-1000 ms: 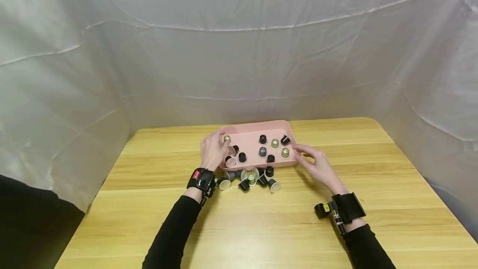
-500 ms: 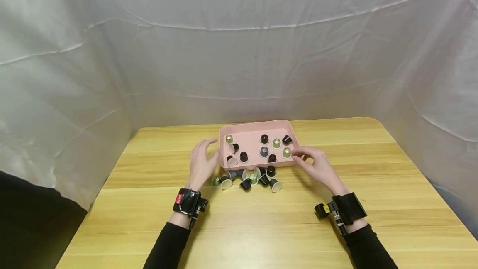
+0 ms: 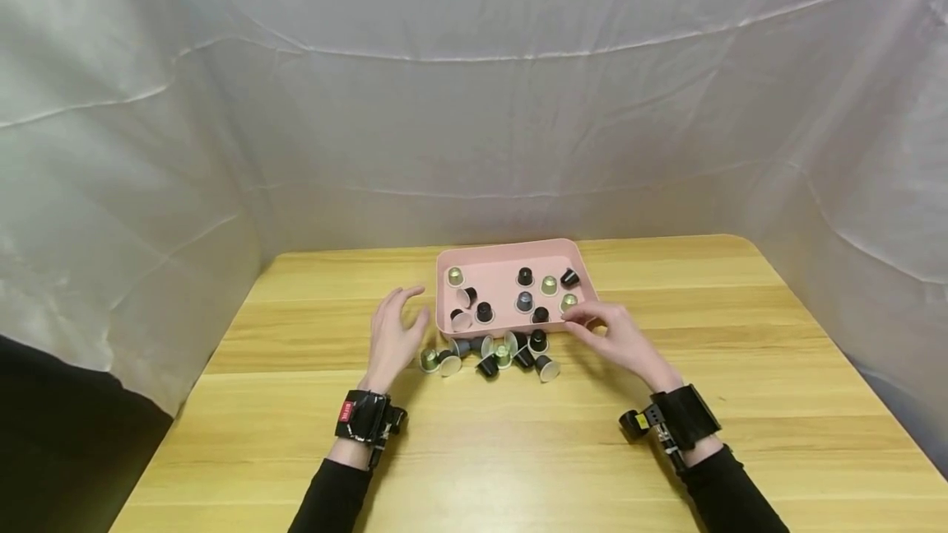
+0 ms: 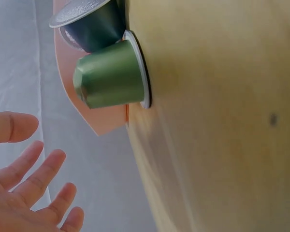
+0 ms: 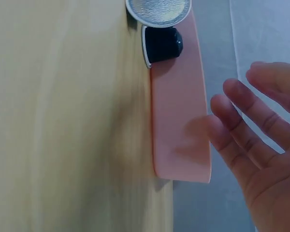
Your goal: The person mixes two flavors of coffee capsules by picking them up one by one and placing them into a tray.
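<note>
I see the left hand (image 3: 392,344) spread wide, holding nothing, near a green pod (image 3: 429,359) that stands on the wood table (image 3: 518,451). The right hand (image 3: 615,340) is loosely bent, with nothing I can see in it, at the front right of the pink tray (image 3: 492,270). 10 small pods (image 3: 485,312) sit inside; more pods (image 3: 487,366) lie just in front.

Tray (image 5: 179,106): smooth, matt, plastic-looking. Green capsule (image 4: 111,78): smooth, metallic sheen. Capsule lid (image 5: 159,10): foil-like, silvery, dimpled. Desk (image 3: 474,451): wood-grained, smooth, lightly glossy. Backdrop (image 3: 518,130): creased cloth-like sheet, soft sheen.
</note>
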Tool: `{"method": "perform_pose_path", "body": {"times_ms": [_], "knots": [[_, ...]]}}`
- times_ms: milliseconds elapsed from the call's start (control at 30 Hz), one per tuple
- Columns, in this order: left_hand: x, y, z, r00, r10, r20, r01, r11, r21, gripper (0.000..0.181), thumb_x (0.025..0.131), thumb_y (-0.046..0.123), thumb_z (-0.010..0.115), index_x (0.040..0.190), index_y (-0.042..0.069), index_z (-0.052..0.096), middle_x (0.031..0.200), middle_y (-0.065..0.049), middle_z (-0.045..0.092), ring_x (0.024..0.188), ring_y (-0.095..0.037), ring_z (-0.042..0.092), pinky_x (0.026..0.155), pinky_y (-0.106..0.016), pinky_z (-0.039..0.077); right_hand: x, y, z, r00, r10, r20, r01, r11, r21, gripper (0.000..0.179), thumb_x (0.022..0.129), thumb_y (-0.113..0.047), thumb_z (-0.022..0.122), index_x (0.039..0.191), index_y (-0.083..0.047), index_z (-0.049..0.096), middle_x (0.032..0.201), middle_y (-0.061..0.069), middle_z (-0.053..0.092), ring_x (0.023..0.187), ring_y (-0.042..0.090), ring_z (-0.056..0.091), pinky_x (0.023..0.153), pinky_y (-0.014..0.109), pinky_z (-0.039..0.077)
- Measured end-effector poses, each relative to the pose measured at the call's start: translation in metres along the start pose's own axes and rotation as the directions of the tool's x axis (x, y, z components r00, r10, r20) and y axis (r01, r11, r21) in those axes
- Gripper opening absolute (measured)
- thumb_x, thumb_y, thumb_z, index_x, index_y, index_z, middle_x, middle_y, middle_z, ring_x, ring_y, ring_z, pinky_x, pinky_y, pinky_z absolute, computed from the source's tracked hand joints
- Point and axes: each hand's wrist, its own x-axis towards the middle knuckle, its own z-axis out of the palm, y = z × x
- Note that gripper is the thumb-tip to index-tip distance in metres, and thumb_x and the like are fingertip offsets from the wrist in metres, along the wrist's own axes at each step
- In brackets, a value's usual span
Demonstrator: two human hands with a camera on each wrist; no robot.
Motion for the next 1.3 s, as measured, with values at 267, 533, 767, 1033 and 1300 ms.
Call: {"method": "perform_pose_path", "body": {"times_ms": [267, 533, 767, 1033, 1300], "knots": [[-0.003, -0.002, -0.001, 0.999, -0.032, 0.035, 0.034, 0.997, -0.067, 0.044, 0.095, 0.015, 0.062, 0.139, 0.009, 0.057, 0.152, -0.017, 0.051, 0.15, -0.039, 0.032, 0.123, -0.068, 0.013, 0.003, -0.005, 0.001, 0.979, 0.076, 0.191, -0.083, 0.996, 0.027, 0.014, 0.091, -0.005, 0.07, 0.104, -0.004, 0.072, 0.098, 0.012, 0.076, 0.085, 0.012, 0.068, 0.079, 0.022, 0.058], [-0.003, 0.0, -0.002, 0.998, -0.036, 0.058, 0.041, 0.997, -0.072, 0.045, 0.096, 0.015, 0.061, 0.14, 0.011, 0.055, 0.153, -0.015, 0.049, 0.151, -0.038, 0.029, 0.124, -0.066, 0.014, 0.006, -0.006, 0.005, 0.937, 0.083, 0.338, -0.12, 0.989, 0.09, 0.008, 0.091, -0.01, 0.072, 0.098, -0.009, 0.074, 0.098, 0.007, 0.075, 0.086, 0.01, 0.065, 0.079, 0.023, 0.056], [-0.003, -0.002, -0.002, 0.998, -0.017, 0.055, 0.021, 0.997, -0.074, 0.045, 0.095, 0.013, 0.061, 0.14, 0.01, 0.055, 0.152, -0.016, 0.05, 0.15, -0.04, 0.031, 0.123, -0.067, 0.018, 0.007, -0.01, 0.006, 0.897, 0.091, 0.432, -0.157, 0.98, 0.121, 0.013, 0.088, -0.012, 0.075, 0.1, -0.006, 0.072, 0.101, 0.009, 0.072, 0.087, 0.009, 0.064, 0.081, 0.026, 0.057], [-0.004, -0.004, 0.0, 0.998, -0.01, 0.059, 0.015, 0.996, -0.085, 0.045, 0.095, 0.014, 0.061, 0.14, 0.011, 0.055, 0.152, -0.015, 0.05, 0.149, -0.04, 0.032, 0.122, -0.069, 0.018, 0.006, -0.008, 0.012, 0.885, 0.094, 0.456, -0.176, 0.974, 0.141, 0.018, 0.083, -0.011, 0.079, 0.098, -0.006, 0.07, 0.098, 0.008, 0.07, 0.081, 0.008, 0.063, 0.075, 0.024, 0.057], [-0.004, -0.003, 0.001, 0.998, -0.004, 0.058, 0.009, 0.997, -0.083, 0.046, 0.095, 0.012, 0.062, 0.14, 0.01, 0.055, 0.152, -0.016, 0.05, 0.149, -0.04, 0.033, 0.122, -0.068, 0.021, 0.005, -0.005, 0.014, 0.885, 0.125, 0.448, -0.2, 0.972, 0.125, 0.019, 0.082, -0.011, 0.079, 0.098, -0.007, 0.07, 0.098, 0.009, 0.07, 0.081, 0.009, 0.063, 0.075, 0.023, 0.056]]}}
